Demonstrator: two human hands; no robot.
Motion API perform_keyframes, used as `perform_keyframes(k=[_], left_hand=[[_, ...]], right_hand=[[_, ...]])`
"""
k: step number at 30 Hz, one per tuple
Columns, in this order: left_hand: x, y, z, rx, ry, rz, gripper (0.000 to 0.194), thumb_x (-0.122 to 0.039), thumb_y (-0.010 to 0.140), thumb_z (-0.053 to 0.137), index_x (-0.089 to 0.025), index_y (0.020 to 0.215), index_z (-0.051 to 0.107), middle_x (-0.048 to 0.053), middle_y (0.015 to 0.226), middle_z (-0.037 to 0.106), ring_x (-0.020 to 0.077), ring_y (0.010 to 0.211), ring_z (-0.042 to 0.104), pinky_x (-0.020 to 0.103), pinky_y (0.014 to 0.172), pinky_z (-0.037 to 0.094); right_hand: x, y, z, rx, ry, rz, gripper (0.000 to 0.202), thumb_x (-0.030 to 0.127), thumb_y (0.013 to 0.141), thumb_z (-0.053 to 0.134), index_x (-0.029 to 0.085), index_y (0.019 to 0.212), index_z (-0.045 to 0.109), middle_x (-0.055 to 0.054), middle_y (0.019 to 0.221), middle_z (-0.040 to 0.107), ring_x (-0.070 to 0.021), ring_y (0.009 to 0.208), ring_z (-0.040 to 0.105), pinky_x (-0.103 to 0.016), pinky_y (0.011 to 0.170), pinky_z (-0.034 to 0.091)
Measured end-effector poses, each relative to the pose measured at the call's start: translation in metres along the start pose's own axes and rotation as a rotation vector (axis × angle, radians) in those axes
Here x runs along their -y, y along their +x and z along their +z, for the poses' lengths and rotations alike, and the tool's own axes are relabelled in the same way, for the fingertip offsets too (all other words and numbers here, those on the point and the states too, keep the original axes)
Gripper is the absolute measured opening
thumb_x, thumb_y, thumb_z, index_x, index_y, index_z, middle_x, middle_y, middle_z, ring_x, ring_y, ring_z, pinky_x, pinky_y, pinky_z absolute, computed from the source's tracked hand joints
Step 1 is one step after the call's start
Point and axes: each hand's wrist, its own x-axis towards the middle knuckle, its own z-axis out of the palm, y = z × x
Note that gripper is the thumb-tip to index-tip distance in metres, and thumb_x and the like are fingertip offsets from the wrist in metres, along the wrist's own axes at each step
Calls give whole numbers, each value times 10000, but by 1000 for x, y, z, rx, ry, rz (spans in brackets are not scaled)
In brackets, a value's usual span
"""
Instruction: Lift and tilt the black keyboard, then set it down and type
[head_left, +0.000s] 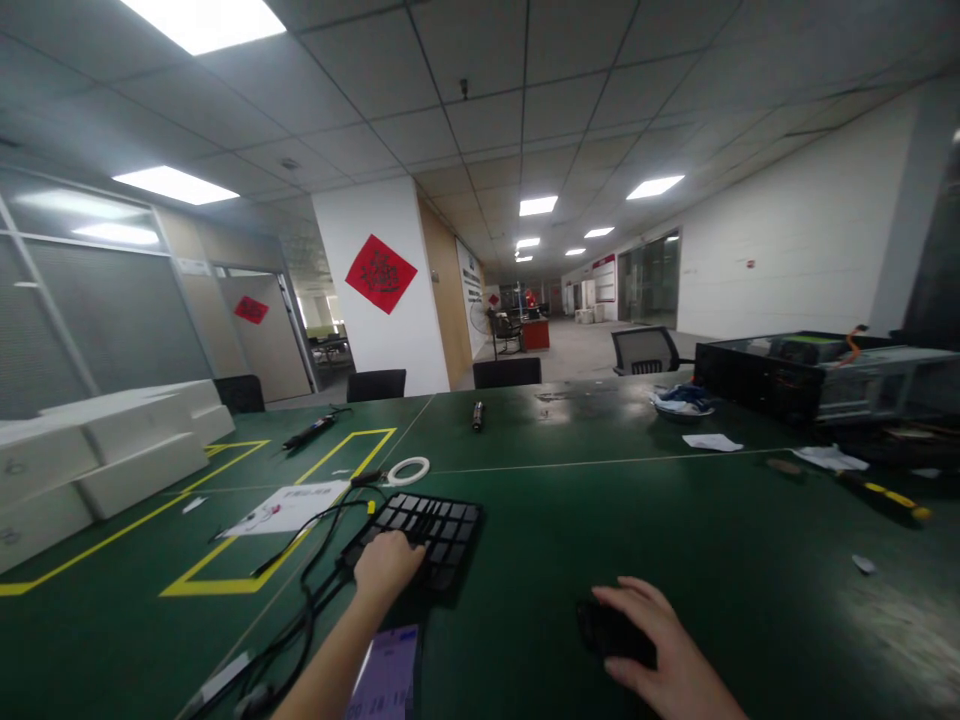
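Note:
A black tray-like item with rows of grey rectangles (454, 530) lies on the green table, left of centre. My left hand (388, 565) rests at its near edge with the fingers curled in; whatever they may grip is hidden. Right of it, my right hand (649, 640) is curved around a small dark object (611, 632), thumb on the near side and fingers on the far side. A phone with a lit screen (386, 670) lies beside my left forearm. Black cables (309, 590) run along the left of that forearm.
White boxes (142, 450) are stacked at the left. A paper sheet (289, 508), yellow tape outlines and a white ring (409, 471) lie beyond the cables. An open computer case (757, 385), a bowl (681, 402) and a yellow-black tool (889, 497) are at the right.

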Motion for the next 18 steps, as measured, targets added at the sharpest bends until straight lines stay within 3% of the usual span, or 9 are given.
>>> perform_keyframes(k=[3, 5, 8, 10, 14, 18], left_hand=[[3, 6, 3, 20, 48, 47, 389, -401, 689, 443, -94, 808, 650, 179, 890, 642, 308, 856, 591, 363, 720, 432], [4, 7, 5, 29, 64, 63, 430, -428, 703, 423, -82, 823, 649, 190, 894, 639, 314, 854, 592, 372, 714, 436], [5, 7, 7, 35, 66, 70, 447, -435, 719, 405, -78, 834, 648, 194, 904, 636, 312, 851, 593, 376, 710, 439], [5, 6, 9, 28, 60, 65, 439, -425, 728, 401, -79, 841, 646, 191, 908, 636, 303, 858, 593, 374, 726, 436], [4, 5, 10, 13, 46, 51, 412, -401, 732, 410, -81, 840, 646, 189, 912, 634, 299, 877, 588, 377, 746, 433], [4, 5, 9, 12, 49, 48, 387, -397, 728, 426, -91, 814, 648, 188, 898, 636, 303, 845, 597, 381, 714, 444]], right_hand=[[-2, 3, -40, -208, -144, -17, 527, 348, 683, 509, 208, 1184, 429, -99, 1264, 351, -239, 1179, 318, -414, 996, 237], [-17, 5, -76, -343, -294, -36, 530, 408, 678, 479, 160, 1147, 468, -100, 1166, 476, -235, 1111, 389, -393, 972, 278], [-65, 2, -124, -520, -476, 72, 622, 502, 620, 438, 106, 1094, 514, -123, 1078, 559, -279, 1016, 469, -406, 908, 350], [-103, -3, -144, -585, -530, 180, 675, 524, 596, 406, 72, 1083, 523, -164, 1053, 569, -331, 963, 497, -451, 861, 372], [-159, -13, -150, -631, -662, 390, 586, 539, 631, 324, 163, 991, 594, -146, 983, 607, -355, 856, 538, -490, 740, 403], [-167, -19, -135, -818, -855, 286, 613, 545, 678, 246, 140, 990, 584, -149, 967, 593, -359, 879, 514, -483, 702, 410]])
